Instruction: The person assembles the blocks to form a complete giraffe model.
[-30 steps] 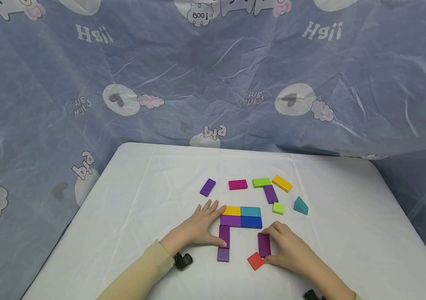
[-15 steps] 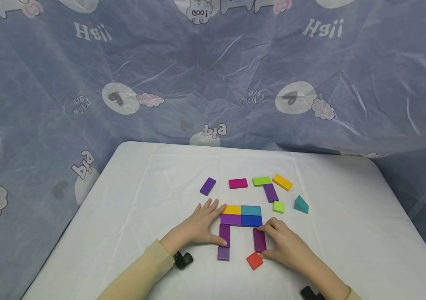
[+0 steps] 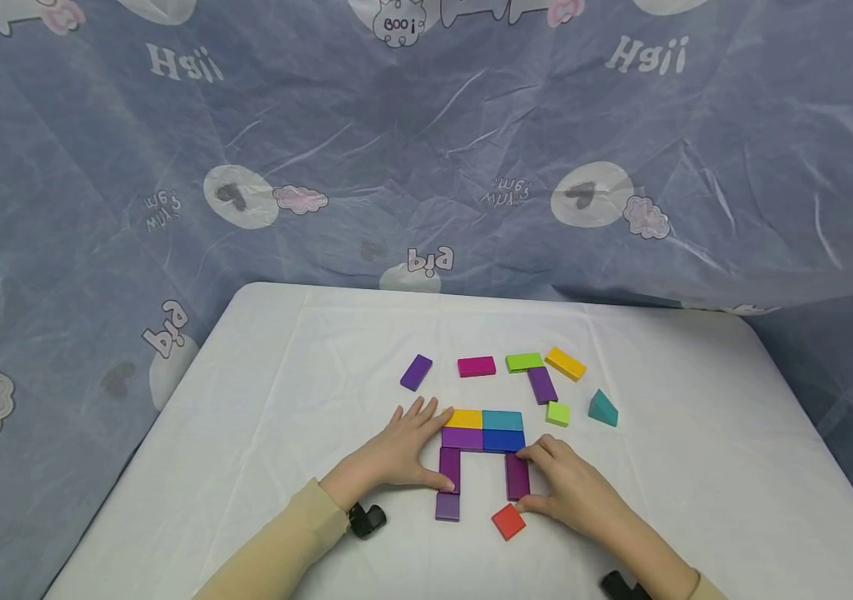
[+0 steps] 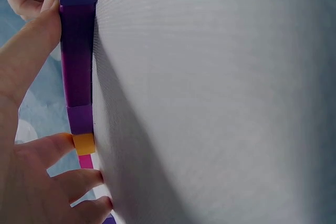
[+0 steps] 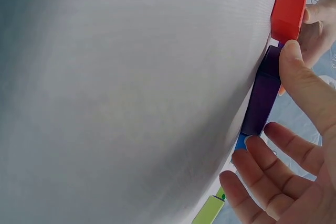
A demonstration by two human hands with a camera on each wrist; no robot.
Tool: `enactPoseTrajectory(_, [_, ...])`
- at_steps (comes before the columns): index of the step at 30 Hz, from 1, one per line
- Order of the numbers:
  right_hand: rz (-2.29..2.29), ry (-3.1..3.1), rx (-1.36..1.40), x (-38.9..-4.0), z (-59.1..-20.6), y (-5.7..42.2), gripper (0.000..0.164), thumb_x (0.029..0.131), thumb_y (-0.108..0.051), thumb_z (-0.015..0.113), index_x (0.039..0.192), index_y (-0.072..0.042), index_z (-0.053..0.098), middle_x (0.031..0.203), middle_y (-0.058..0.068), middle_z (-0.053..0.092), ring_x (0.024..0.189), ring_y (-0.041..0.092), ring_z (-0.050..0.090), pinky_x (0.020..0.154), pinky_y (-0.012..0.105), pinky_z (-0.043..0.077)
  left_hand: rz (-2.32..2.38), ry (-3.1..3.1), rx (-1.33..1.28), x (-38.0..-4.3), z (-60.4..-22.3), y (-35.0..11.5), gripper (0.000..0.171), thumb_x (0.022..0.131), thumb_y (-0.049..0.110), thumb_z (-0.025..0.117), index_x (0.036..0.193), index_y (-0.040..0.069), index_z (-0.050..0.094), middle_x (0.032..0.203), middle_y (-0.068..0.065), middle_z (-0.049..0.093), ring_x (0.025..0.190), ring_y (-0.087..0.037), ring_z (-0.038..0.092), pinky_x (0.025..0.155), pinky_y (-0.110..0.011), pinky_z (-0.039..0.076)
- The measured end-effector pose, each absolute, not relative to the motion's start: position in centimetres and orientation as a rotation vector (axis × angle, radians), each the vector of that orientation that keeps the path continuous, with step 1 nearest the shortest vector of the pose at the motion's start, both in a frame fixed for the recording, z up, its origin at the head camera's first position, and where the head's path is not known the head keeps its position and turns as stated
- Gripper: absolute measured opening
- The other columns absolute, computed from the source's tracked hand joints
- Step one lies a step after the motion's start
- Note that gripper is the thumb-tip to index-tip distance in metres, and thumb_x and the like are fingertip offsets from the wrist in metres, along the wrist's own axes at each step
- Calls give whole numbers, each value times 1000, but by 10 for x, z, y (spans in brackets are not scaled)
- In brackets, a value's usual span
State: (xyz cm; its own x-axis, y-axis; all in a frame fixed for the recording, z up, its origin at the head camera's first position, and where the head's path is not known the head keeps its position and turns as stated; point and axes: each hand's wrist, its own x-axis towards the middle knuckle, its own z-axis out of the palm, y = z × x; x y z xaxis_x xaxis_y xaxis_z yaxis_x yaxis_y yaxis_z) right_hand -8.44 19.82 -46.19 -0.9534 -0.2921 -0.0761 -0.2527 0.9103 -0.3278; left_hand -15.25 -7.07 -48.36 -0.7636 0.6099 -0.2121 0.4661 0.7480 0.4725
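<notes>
Along the left side of the white table (image 3: 283,392), the left hand (image 3: 399,450) is laid beside the blocks, fingers spread and closed round nothing; its thumb is rested against the left plum block (image 3: 449,467), and its index fingertip is set against the yellow block (image 3: 466,419). Beyond those fingertips, a loose violet block (image 3: 416,372) is left unused.

What may be called the left leg of a flat shape is made up of 2 pieces: the left plum block and, at its near end, a small mauve block (image 3: 448,507). Next, a body of 4 blocks is closed up in 2 rows, apparently finished: the yellow block and a light blue block (image 3: 503,420) behind, a purple block (image 3: 464,439) and a dark blue block (image 3: 504,441) in front. Behind these, a pink block (image 3: 477,367) is set apart.

Near the right leg, a red block (image 3: 509,522) is turned askew and not lined up. The right plum block (image 3: 517,477) is pinched by its ends between thumb and index finger of the right hand (image 3: 576,487). Its far end seems to be brought against the dark blue block, so its placing is judged almost done; that leg is left 1 piece shorter than the left.

Farther right, a green block (image 3: 524,362), an indigo block (image 3: 542,385), a lime block (image 3: 557,414), an orange block (image 3: 565,364) and a teal triangle (image 3: 603,408) are left outside the shape.
</notes>
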Motion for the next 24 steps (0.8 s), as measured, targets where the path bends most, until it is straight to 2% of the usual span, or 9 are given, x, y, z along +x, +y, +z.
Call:
enactPoseTrajectory(9, [-505,2967,-381,-83,-460,198,61,65,-43,90,116,-16,67,100,-7,60,92,7,55,82,31,58,566,2598,832,-153,-485,-71,109,73,65,75,158,21,24,166,-12,15,154,-34,8,123,-58,9])
enactPoseTrajectory(16, [-546,2928,-483,-70,-450,194,38,70,-44,86,95,-22,67,83,-12,54,77,2,50,69,21,53,556,2598,825,-153,-485,-70,109,73,65,75,158,21,23,166,-11,15,154,-33,8,123,-57,8])
enactPoseTrajectory(19, [-538,2887,-557,-63,-449,190,37,71,-47,85,88,-22,65,77,-13,51,71,1,46,62,18,47,556,2597,823,-153,-486,-71,109,73,65,75,158,21,23,166,-11,15,154,-33,8,123,-57,8])
enactPoseTrajectory(24, [-476,2881,-617,-57,-451,182,40,69,-49,85,89,-20,66,75,-12,49,69,0,43,60,17,45,563,2602,829,-153,-486,-71,109,73,65,75,158,21,24,166,-12,16,154,-33,9,123,-57,9])
